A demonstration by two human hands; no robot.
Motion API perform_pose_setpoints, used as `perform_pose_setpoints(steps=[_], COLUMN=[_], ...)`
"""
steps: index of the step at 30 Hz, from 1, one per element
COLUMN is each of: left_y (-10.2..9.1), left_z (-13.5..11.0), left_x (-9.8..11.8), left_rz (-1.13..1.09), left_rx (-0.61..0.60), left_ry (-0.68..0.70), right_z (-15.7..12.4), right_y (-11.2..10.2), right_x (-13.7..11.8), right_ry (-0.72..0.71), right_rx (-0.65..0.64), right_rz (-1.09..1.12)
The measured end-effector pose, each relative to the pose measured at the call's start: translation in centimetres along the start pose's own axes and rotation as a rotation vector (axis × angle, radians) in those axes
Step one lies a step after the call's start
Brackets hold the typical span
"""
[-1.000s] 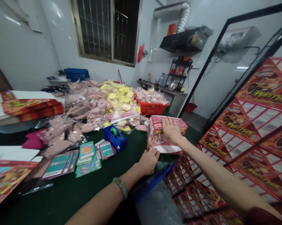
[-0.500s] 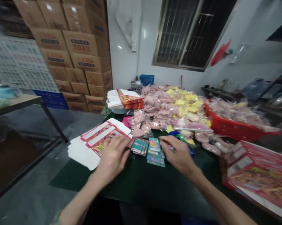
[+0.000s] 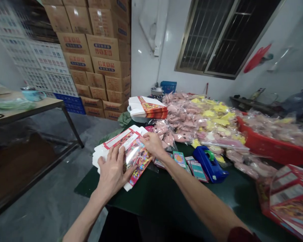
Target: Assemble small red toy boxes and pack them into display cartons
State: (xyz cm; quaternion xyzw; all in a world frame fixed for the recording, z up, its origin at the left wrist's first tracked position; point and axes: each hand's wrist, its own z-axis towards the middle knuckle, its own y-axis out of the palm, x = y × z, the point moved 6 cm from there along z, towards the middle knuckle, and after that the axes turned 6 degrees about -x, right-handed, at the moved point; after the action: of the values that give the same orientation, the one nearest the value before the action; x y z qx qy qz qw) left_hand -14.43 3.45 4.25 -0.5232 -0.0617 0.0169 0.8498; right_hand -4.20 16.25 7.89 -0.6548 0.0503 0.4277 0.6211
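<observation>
A stack of flat, unfolded white cartons (image 3: 98,155) lies at the left of the dark green table. On top, turned askew, is a printed carton (image 3: 143,156) in red, yellow and purple with a glossy face. My left hand (image 3: 112,171) rests on its left side, fingers spread and thumb stretched across the print. My right hand (image 3: 152,144) reaches across and pinches the carton's upper right edge; its fingertips are partly hidden. Right of it, partly behind my right forearm, small piles of trading cards (image 3: 179,158) lie beside a blue tape dispenser (image 3: 209,164).
Bagged pink and yellow plush pieces (image 3: 186,114) heap at the back, beside a full red basket (image 3: 262,144). More flat cartons (image 3: 148,107) sit on a basin behind. A red printed box (image 3: 290,198) stands at right. Another table (image 3: 50,104) is at left.
Both hands have left the trading cards and moved left to the carton stack. My right hand has taken hold of the top carton's edge. The view has turned left.
</observation>
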Motion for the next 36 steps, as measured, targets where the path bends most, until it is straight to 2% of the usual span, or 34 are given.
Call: perform_pose_setpoints(steps=[3, 6, 7, 9, 12, 13, 15, 18, 19, 20, 21, 24, 26, 28, 31, 34, 36], left_y=[-1.3, -1.5, -1.4, -0.7, 0.6, 0.9, 1.1, 1.4, 1.6, 1.9, 2.3, 3.8, 4.8, 5.1, 3.6, 0.8, -0.9], left_z=[-1.2, -2.3, -2.5, -2.7, -2.9, -3.0, -3.0, -2.9, -2.9, -2.9, -2.9, -3.0, -3.1, -3.0, -2.8, -2.6, -2.6], left_x=[2.0, 4.6, 5.6, 7.9, 11.3, 12.2, 13.2, 12.4, 11.7, 11.0, 10.3, 8.9, 8.6, 8.8, 9.5, 9.7, 9.9], left_rz=[-0.213, -0.544, -0.681, -0.983, -1.429, -1.544, -1.693, -1.706, -1.661, -1.597, -1.515, -1.294, -1.231, -1.233, -1.282, -1.22, -1.118], left_rx=[0.077, 0.132, 0.117, -0.026, -0.348, -0.413, -0.443, -0.31, -0.243, -0.179, -0.12, -0.024, -0.016, -0.038, 0.029, 0.269, 0.439], left_ry=[0.023, 0.045, 0.059, 0.082, 0.017, -0.029, -0.134, -0.267, -0.287, -0.286, -0.261, -0.149, -0.113, -0.098, -0.033, 0.044, 0.133], right_z=[-3.1, -7.7, -9.2, -11.5, -13.9, -14.5, -16.2, -19.5, -20.3, -20.7, -20.5, -18.0, -16.7, -16.3, -16.9, -18.0, -18.5], right_y=[-2.4, -4.9, -5.7, -7.2, -9.0, -9.6, -10.9, -12.8, -12.9, -12.8, -12.3, -8.8, -6.7, -5.9, -6.1, -6.8, -7.4], right_x=[-0.3, -1.2, -1.4, -1.7, -1.5, -1.4, -0.9, 0.7, 1.5, 2.6, 3.9, 7.4, 8.8, 9.3, 8.5, 7.3, 6.8], right_ry=[-0.071, -0.241, -0.304, -0.411, -0.544, -0.581, -0.635, -0.629, -0.588, -0.526, -0.452, -0.283, -0.271, -0.327, -0.462, -0.559, -0.573], right_rx=[-0.088, -0.11, -0.102, -0.071, 0.021, 0.084, 0.292, 0.724, 0.824, 0.868, 0.855, 0.599, 0.52, 0.543, 0.56, 0.525, 0.513], right_rz=[0.138, 0.355, 0.4, 0.39, 0.251, 0.195, 0.081, -0.045, -0.042, -0.008, 0.055, 0.327, 0.466, 0.5, 0.318, 0.123, 0.107])
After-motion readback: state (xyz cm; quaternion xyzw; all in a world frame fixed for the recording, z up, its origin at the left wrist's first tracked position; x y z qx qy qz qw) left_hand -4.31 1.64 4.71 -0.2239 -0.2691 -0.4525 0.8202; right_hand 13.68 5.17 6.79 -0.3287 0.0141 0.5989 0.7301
